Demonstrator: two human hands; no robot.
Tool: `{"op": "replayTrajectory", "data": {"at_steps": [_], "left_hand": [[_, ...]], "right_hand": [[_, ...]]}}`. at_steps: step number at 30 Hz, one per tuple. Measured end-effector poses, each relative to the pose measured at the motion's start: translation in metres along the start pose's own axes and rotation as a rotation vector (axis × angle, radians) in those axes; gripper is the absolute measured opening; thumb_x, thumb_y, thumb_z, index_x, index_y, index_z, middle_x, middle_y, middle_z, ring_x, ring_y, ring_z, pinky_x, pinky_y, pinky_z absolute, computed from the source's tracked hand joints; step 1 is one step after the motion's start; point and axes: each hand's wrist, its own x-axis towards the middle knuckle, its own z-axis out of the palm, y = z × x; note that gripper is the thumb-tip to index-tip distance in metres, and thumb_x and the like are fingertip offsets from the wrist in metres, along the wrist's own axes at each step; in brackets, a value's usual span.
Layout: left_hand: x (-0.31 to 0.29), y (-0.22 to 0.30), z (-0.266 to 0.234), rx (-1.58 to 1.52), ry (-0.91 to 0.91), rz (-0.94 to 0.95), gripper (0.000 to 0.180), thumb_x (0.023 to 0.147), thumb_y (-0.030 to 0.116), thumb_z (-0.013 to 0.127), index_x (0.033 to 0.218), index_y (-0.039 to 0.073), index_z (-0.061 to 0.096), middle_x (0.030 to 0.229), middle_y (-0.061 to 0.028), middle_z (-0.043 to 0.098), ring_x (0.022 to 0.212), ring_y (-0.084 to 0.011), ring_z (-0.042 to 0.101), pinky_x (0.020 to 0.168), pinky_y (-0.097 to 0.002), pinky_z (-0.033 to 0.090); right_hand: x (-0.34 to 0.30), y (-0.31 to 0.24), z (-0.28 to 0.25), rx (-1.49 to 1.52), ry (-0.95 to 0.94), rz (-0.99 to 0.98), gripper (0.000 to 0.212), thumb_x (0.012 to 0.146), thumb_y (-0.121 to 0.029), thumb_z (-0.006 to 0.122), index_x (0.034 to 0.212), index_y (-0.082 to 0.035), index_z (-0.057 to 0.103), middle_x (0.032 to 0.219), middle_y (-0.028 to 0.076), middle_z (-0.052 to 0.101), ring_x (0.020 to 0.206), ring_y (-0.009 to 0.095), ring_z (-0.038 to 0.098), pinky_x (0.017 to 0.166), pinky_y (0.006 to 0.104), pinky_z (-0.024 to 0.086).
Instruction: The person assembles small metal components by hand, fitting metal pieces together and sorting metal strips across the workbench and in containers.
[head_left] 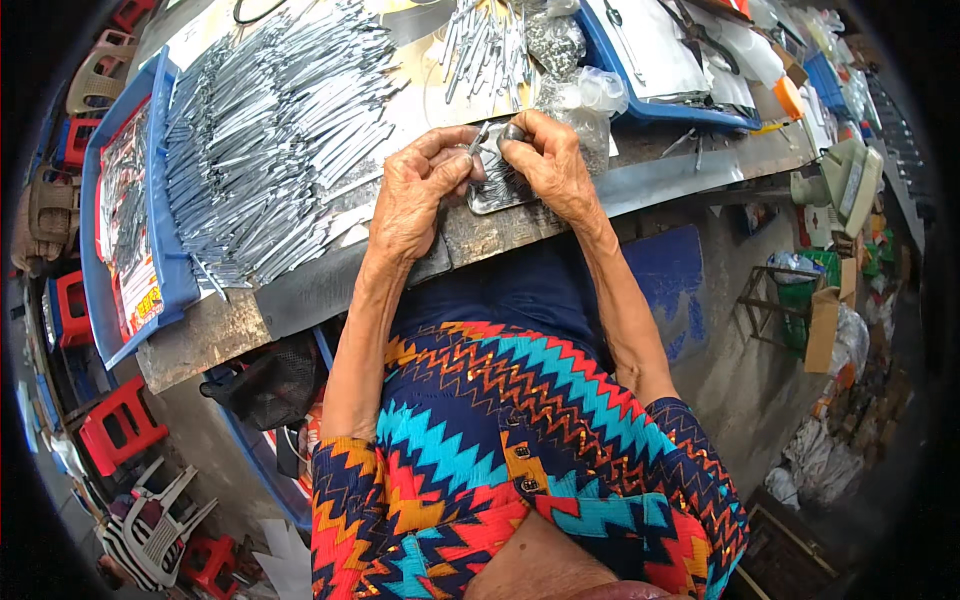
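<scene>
Zigzag-patterned shirt (560,450) lies nearest, before the front edge of the bench (215,345). At the bench's left end sits a blue tray (174,280) of metal pieces, then a broad pile of thin metal rods (280,140). Near the middle of the front edge, the left hand (425,180) pinches a thin metal piece (481,136) above a small tray (500,208); the right hand (555,170) closes thumb and forefinger on a small dark piece (512,133), partly hidden. Toward the right end, pliers (708,38) lie in another blue tray (690,118).
</scene>
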Motion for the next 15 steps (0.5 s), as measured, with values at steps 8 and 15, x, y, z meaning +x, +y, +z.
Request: {"op": "replayTrajectory", "data": {"at_steps": [8, 15], "left_hand": [[-0.003, -0.009, 0.008, 0.102, 0.09, 0.002, 0.026, 0.081, 0.001, 0.054, 0.106, -0.006, 0.057, 0.07, -0.0038, 0.058, 0.056, -0.0045, 0.042, 0.05, -0.0164, 0.034], [-0.006, -0.01, 0.013, 0.13, 0.147, 0.023, 0.025, 0.079, -0.002, 0.054, 0.104, -0.007, 0.058, 0.07, -0.0035, 0.058, 0.058, -0.0049, 0.043, 0.052, -0.0175, 0.036]], "right_hand": [[0.0, -0.001, 0.001, 0.509, 0.035, 0.186, 0.011, 0.081, -0.007, 0.054, 0.076, 0.003, 0.054, 0.058, 0.001, 0.048, 0.048, 0.006, 0.042, 0.043, 0.0205, 0.034], [-0.002, -0.011, 0.009, 0.737, 0.081, 0.163, 0.013, 0.084, -0.009, 0.056, 0.081, 0.003, 0.055, 0.059, 0.001, 0.048, 0.047, 0.005, 0.042, 0.043, 0.018, 0.035]]}}
